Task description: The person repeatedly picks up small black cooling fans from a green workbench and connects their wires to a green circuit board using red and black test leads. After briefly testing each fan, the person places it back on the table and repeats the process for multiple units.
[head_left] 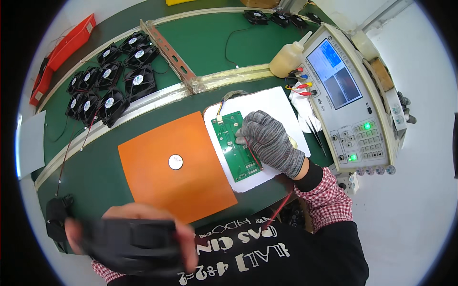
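Observation:
My bare left hand (143, 211), smeared by motion, grips a black cooling fan (131, 245) low at the left, in front of my body. Over at the centre, my right hand (269, 138) wears a grey knitted glove, its fingers closed at the green circuit board (231, 152). A thin red fan wire (252, 151) runs from those fingers across the board toward my lap; its end is hidden by the fingertips. The board lies on a white pad (267, 178), with a cable connector (220, 119) plugged in at its far left corner.
An orange sheet (157, 157) bearing a round white sticker (175, 162) lies left of the board. Several black fans (112, 74) stand behind a metal rail. On the right are a test instrument (358, 95), a glue bottle (286, 59) and tweezers (315, 136). Another fan (57, 214) sits far left.

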{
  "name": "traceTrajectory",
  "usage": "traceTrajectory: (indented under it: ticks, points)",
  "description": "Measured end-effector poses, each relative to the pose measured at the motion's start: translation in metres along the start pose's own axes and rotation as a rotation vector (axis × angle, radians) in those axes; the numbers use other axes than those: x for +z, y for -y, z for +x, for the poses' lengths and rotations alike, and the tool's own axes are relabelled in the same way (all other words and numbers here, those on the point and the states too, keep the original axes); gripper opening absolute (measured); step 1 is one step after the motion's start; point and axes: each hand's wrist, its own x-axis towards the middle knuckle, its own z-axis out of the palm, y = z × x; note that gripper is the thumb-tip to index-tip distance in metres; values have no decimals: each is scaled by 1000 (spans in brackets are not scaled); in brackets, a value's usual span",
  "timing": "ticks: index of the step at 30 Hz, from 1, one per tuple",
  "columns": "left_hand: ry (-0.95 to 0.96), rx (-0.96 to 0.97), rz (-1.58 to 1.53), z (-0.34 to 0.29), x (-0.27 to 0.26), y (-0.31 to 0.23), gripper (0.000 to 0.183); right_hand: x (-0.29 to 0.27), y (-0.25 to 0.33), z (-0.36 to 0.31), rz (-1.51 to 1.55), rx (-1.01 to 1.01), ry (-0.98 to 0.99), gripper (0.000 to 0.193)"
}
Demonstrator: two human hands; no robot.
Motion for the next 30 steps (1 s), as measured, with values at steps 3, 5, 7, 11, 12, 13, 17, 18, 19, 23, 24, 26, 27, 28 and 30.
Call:
traceTrajectory:
  ticks: [3, 5, 7, 11, 12, 13, 17, 18, 19, 23, 24, 26, 27, 28, 30]
  points:
    - [32, -81, -91, 1, 0, -4, 102, 1, 4, 4, -2, -45, 15, 10]
    - [2, 32, 404, 18, -14, -3, 83, -3, 0, -2, -97, -43, -11, 10]
    - [-66, 361, 1257, 40, -20, 3, 74, -2, 4, -4, -208, -83, -30, 10]
    - [-297, 969, 2064, 131, -69, -11, 61, -5, 3, -8, 39, 67, -143, 9]
    - [-550, 897, 2128, 145, -95, -8, 57, -4, 3, -8, 145, 124, -211, 9]
    - [-819, 804, 2183, 152, -118, -7, 53, -1, 5, -9, 264, 176, -268, 8]
    - [-997, -181, 2448, 131, -182, -29, 36, -4, 7, -5, 324, 136, -239, 19]
    - [-883, -133, 2518, 123, -190, -29, 24, -7, 3, -8, 283, 67, -222, 25]
    - [-810, -7, 2449, 122, -181, -26, 21, -6, 2, -7, 204, -7, -283, 26]
    - [-290, 538, 2259, 88, -101, 9, 10, -18, 28, -3, 46, -182, -271, 46]
    - [-149, 680, 2258, 73, -86, 22, 9, -20, 37, 7, 36, -307, -219, 52]
    - [141, 881, 2297, 55, -65, 33, 10, -8, 46, 8, 82, -461, -199, 69]
    - [292, 938, 2347, 47, -59, 30, 12, -8, 46, 4, 146, -430, -95, 68]
    - [447, 1000, 2387, 37, -57, 27, 14, -9, 43, -2, 46, -408, -80, 64]
    - [192, 899, 2760, 1, -78, 26, 20, -18, 36, -12, -150, -364, -51, 54]
